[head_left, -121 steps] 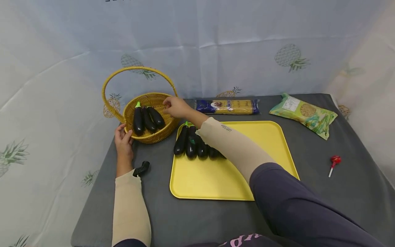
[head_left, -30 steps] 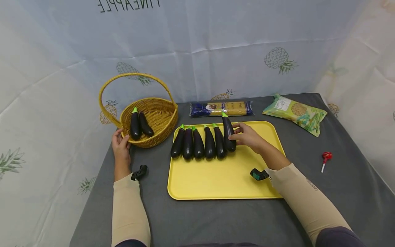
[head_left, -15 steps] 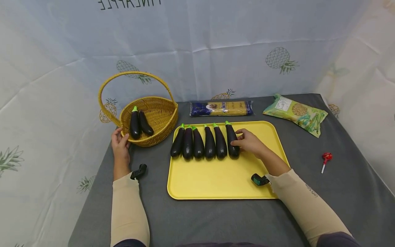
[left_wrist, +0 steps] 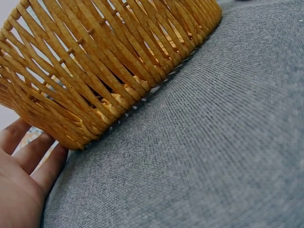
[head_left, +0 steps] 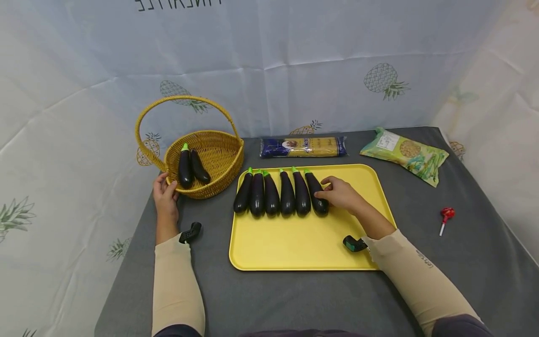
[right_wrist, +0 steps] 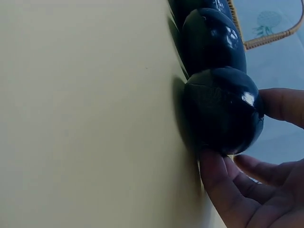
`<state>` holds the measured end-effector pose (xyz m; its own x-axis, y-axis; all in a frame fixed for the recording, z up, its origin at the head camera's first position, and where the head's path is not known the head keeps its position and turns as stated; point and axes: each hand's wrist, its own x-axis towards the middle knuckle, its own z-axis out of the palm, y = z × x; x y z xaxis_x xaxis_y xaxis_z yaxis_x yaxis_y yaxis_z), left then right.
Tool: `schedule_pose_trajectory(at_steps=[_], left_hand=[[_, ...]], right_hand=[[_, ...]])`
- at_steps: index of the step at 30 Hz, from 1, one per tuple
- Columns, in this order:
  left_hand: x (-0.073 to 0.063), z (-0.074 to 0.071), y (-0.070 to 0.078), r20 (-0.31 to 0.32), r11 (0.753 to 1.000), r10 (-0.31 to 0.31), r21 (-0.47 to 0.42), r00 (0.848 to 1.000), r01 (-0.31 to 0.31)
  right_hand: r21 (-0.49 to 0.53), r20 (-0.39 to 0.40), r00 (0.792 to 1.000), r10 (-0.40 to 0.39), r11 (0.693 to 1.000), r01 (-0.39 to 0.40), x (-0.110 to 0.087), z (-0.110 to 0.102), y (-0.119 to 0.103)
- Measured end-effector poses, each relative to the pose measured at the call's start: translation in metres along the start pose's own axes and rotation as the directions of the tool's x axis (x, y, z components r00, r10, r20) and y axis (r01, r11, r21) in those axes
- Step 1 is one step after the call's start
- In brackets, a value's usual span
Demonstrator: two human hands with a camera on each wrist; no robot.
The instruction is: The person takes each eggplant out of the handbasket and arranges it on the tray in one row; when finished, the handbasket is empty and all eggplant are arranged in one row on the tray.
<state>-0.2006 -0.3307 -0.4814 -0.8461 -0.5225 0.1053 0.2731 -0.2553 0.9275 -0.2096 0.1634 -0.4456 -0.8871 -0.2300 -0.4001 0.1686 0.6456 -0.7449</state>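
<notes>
My left hand (head_left: 166, 194) holds the near left side of a yellow wicker basket (head_left: 227, 175), thumb by the rim. In the left wrist view its fingers (left_wrist: 35, 152) lie against the outer wicker. Two dark eggplants lie side by side in the basket. Several more are lined up, green stems pointing away, along the back left of a yellow tray (head_left: 278, 248). My right hand (head_left: 343, 193) pinches the rightmost eggplant (head_left: 313, 185) near its thick end, thumb and fingers on opposite sides. That eggplant (right_wrist: 223, 111) rests on or just above the tray, close to its neighbour (right_wrist: 213, 42).
Behind the tray lies a blue and yellow pasta packet (head_left: 303, 147). A green snack bag (head_left: 405, 154) sits at the back right, and a red lollipop (head_left: 447, 215) lies right of the tray. Grey cloth (head_left: 269, 299) covers the table; a pineapple-print curtain (head_left: 316, 70) hangs behind.
Earlier my right hand was at the basket, which held three eggplants; now it holds two. The right hand lowered one to the row's right end, its stem end swinging left. The left hand stays.
</notes>
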Motion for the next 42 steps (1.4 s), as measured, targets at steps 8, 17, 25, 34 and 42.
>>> schedule_pose_trajectory(at_steps=[8, 17, 25, 34, 42], left_hand=[[0.0, 0.0, 0.001, -0.009, 1.0, -0.014, 0.015, 1.0, 0.014], [0.002, 0.0, 0.004, -0.006, 1.0, -0.016, 0.013, 1.0, 0.016], [0.002, 0.0, 0.003, 0.021, 1.0, -0.019, 0.018, 1.0, 0.018], [0.004, 0.002, -0.001, 0.044, 0.999, -0.031, 0.012, 0.999, 0.03], [0.003, 0.001, -0.002, 0.009, 1.0, -0.002, 0.02, 1.0, 0.002]], right_hand=[[-0.066, 0.022, 1.0, -0.018, 0.998, 0.02, -0.001, -0.015, -0.005], [-0.129, 0.016, 0.988, -0.153, 0.98, 0.153, 0.022, -0.029, -0.05], [-0.255, 0.102, 0.939, -0.328, 0.904, 0.344, 0.054, -0.001, -0.123], [-0.257, 0.177, 0.858, -0.482, 0.819, 0.513, 0.095, 0.059, -0.202], [-0.221, 0.225, 0.869, -0.44, 0.846, 0.485, 0.135, 0.134, -0.252]])
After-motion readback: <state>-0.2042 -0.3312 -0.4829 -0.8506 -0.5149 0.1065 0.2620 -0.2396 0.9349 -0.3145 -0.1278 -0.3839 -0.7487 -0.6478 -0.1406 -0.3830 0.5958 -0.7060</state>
